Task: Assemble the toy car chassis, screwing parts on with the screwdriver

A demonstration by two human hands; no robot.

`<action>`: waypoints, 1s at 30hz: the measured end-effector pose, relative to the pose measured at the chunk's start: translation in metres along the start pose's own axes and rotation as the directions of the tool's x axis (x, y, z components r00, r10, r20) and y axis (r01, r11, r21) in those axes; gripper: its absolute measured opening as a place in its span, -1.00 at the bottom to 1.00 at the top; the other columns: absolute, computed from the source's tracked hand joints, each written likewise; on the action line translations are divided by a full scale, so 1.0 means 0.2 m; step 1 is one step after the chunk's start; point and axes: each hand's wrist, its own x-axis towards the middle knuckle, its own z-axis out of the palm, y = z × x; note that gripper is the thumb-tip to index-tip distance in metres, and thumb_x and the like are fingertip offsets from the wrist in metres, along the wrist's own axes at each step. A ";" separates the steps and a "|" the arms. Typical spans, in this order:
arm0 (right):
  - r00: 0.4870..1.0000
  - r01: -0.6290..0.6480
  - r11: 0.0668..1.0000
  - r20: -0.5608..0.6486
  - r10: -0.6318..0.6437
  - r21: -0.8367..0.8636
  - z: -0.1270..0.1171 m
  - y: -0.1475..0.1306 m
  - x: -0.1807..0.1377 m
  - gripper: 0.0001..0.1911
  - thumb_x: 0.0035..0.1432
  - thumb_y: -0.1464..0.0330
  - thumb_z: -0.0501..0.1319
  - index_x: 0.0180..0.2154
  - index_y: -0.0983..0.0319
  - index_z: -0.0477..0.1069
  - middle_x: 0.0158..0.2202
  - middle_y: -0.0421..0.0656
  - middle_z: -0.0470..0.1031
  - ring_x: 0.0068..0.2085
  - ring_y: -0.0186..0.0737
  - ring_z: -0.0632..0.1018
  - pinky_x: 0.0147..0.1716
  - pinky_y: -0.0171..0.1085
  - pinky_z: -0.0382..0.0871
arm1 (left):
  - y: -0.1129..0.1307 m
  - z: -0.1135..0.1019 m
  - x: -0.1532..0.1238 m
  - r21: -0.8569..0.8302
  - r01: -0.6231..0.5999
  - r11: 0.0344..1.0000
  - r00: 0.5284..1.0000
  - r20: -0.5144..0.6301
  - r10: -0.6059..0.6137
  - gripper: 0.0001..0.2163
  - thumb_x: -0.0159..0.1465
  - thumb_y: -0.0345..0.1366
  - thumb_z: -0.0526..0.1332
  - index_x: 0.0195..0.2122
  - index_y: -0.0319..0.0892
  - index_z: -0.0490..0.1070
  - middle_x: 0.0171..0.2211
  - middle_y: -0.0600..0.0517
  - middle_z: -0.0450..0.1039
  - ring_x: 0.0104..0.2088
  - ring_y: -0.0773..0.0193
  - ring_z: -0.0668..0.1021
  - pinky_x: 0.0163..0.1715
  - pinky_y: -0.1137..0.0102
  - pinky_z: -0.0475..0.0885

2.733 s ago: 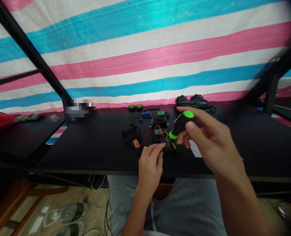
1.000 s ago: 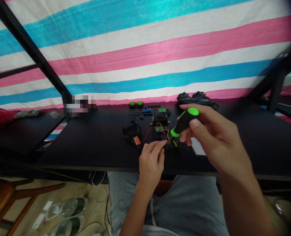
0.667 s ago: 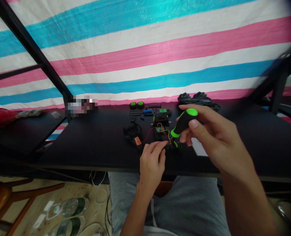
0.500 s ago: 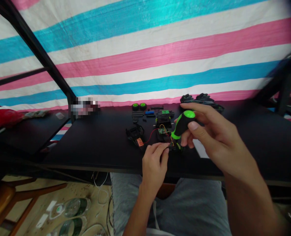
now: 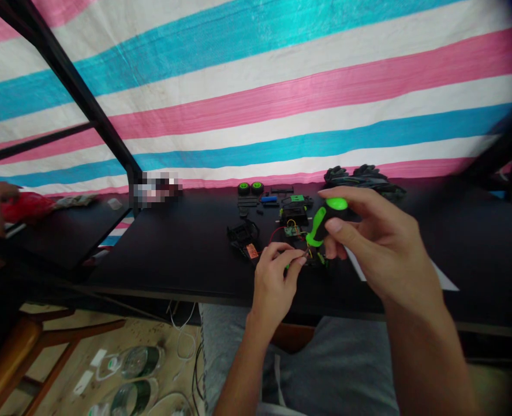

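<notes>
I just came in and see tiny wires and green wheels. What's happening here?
A person sits at a black table. The right hand holds a green and black screwdriver, tip down on a small black part that the left hand steadies. Two green wheels and wired circuit boards lie behind.

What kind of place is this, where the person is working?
Probably a makeshift workshop or assembly stall: a striped tarp serves as the wall, a black table holds small toy-car parts, and the right hand holds a screwdriver.
</notes>
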 end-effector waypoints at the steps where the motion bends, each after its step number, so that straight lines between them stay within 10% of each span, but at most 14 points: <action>1: 1.000 0.006 1.000 -0.007 -0.006 0.000 0.00 0.01 0.01 -0.67 0.35 0.20 0.50 0.12 -0.03 0.66 -0.17 -0.18 0.63 -0.51 -0.32 0.54 -0.60 -0.25 0.49 | -0.01 -0.01 0.01 -0.024 -0.003 1.000 1.000 0.010 0.004 -0.86 0.53 -0.32 0.35 -0.02 -0.08 0.76 -0.04 -0.07 0.68 -0.01 0.09 0.71 0.11 0.19 0.63; 19: 0.990 -0.041 0.999 0.131 0.042 -0.009 -0.01 -0.04 0.06 -0.62 0.35 0.15 0.50 0.17 -0.06 0.66 -0.34 -0.22 0.63 -0.50 -0.22 0.64 -0.59 -0.25 0.54 | 0.01 -0.07 0.14 -0.318 0.068 0.946 0.990 0.135 -0.026 -0.87 0.47 -0.38 0.38 -0.17 -0.11 0.77 -0.14 -0.04 0.75 -0.12 0.13 0.71 0.04 0.26 0.59; 30: 0.995 -0.058 0.998 0.078 0.060 -0.025 -0.06 -0.03 0.04 -0.58 0.39 0.20 0.45 0.24 -0.07 0.62 0.08 -0.10 0.65 -0.46 -0.28 0.66 -0.61 -0.27 0.50 | 0.02 -0.08 0.17 -0.287 0.171 0.943 0.968 0.225 -0.107 -0.89 0.44 -0.34 0.39 -0.20 -0.13 0.75 -0.22 0.00 0.77 -0.18 0.14 0.73 -0.07 0.33 0.59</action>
